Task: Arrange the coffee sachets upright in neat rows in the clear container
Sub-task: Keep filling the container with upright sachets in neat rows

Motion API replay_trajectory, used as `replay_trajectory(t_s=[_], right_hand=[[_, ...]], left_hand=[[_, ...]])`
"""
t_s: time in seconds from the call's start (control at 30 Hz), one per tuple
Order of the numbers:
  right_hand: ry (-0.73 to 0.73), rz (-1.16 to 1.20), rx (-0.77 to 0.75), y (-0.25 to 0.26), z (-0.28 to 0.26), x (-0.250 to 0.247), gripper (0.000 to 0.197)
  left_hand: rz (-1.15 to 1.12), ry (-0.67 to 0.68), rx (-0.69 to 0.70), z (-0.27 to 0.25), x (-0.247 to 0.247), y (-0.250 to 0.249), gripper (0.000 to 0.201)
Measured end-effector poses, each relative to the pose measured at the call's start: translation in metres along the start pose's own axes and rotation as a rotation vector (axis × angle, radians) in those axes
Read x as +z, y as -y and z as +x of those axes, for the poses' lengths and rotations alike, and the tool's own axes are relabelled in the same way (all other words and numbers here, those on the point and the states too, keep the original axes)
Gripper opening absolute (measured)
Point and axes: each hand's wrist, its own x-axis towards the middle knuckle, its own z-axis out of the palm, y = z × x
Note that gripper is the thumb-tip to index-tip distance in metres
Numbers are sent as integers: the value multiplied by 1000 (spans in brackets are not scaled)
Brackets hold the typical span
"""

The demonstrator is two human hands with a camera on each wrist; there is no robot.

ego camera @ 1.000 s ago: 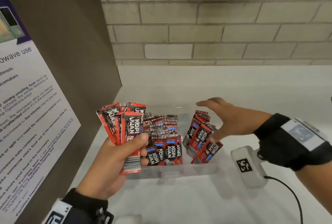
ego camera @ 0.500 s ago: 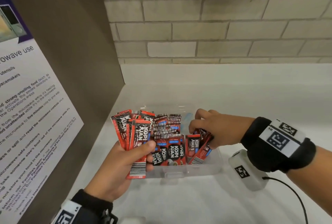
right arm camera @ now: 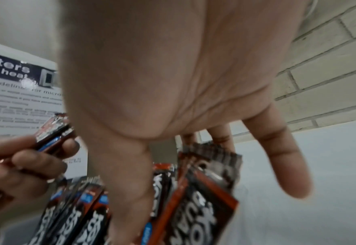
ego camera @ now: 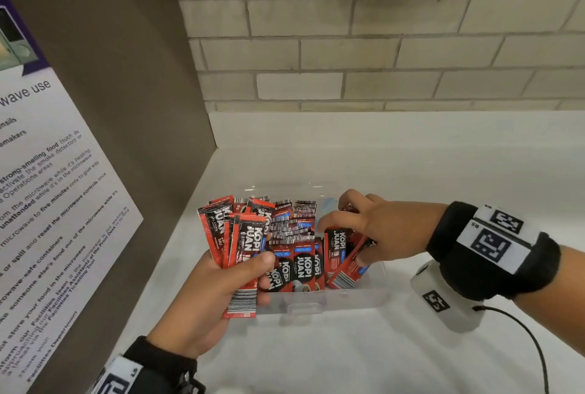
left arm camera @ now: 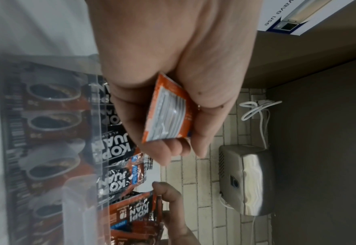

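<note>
Red sachets (ego camera: 294, 254) stand in the clear container (ego camera: 373, 294) on the white counter (ego camera: 316, 359), left hand (ego camera: 205, 292) clutching a bundle (ego camera: 240, 245), right hand (ego camera: 376, 229) pinching leaning ones (ego camera: 346, 262) inside

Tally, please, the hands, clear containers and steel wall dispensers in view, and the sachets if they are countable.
Hands: 2 (left hand, right hand)
Clear container: 1
Steel dispenser: 1
Sachets: too overlapped to count
Total without sachets: 4

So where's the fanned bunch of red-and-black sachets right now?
Head view: the fanned bunch of red-and-black sachets is gripped in the left hand, over the left front corner of the clear plastic container.
</note>
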Motion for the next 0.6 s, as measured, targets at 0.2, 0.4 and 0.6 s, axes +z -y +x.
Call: replay_trajectory(t_s=[0.2,0.4,0.6], right_hand=[[5,-40,-33,3,-1,-2,39],[15,53,13,8,-2,-8,21],[5,102,135,13,-5,-13,19]], left_hand=[[10,8,27,0,-3,0,57],[-3,1,19,0,-6,-1,65],[-19,-12,-19,0,-5,0,46]])
